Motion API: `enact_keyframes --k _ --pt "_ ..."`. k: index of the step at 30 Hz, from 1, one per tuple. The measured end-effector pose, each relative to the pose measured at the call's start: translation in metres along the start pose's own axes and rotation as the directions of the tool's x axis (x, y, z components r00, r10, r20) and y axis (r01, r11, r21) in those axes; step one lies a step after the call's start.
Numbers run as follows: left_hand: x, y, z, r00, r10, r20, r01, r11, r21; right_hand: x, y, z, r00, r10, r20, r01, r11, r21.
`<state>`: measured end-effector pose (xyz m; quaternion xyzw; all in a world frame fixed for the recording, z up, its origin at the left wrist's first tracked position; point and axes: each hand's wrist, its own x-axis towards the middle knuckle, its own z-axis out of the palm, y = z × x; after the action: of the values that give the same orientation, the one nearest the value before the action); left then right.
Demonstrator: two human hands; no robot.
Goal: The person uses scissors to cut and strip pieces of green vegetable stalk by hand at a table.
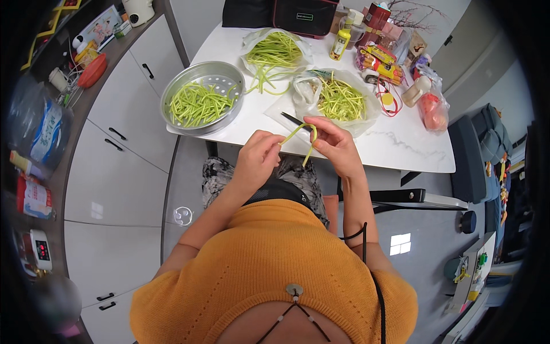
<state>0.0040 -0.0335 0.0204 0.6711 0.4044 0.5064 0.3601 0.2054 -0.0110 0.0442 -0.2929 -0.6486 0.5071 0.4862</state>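
My left hand [256, 159] pinches one end of a long, thin green vegetable stalk [294, 133] in front of the table's near edge. The stalk bends over toward my right hand [337, 148], whose thumb and fingers close on it, and its loose end hangs down. Behind my right hand, a slim black knife-like thing [291, 118] lies at the table edge, partly hidden. To the left stands a metal colander [236, 113] with short cut green pieces [199, 105]. A plastic bag [366, 117] of pale green scraps [342, 100] lies just beyond my right hand.
Farther back, a clear bag [306, 57] holds long whole stalks [274, 49], some spilling onto the white table [401, 137]. A yellow bottle [340, 45], snack packets [381, 64] and a bag of red fruit [433, 112] crowd the right side. White cabinets [114, 172] line the left.
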Motion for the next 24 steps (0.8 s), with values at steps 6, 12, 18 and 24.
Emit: enact_keyframes --k 6,12,18,24 --pt "-0.003 0.0 0.0 0.998 -0.036 0.043 0.038 0.998 -0.043 0.002 0.0 0.007 0.989 0.008 -0.15 -0.018 0.998 -0.063" --pt "-0.005 -0.001 0.001 0.995 -0.069 0.067 0.073 0.996 -0.058 0.005 0.005 0.008 0.975 -0.021 -0.22 -0.012 0.989 -0.147" --pt "-0.004 -0.011 0.002 0.972 -0.194 0.13 0.22 0.948 -0.229 0.007 0.019 0.007 0.935 0.008 -0.356 -0.018 1.0 -0.025" --pt "-0.001 -0.02 0.0 0.866 -0.357 0.352 0.476 0.804 -0.356 0.01 0.012 0.02 0.948 0.021 -0.317 -0.045 0.996 -0.07"
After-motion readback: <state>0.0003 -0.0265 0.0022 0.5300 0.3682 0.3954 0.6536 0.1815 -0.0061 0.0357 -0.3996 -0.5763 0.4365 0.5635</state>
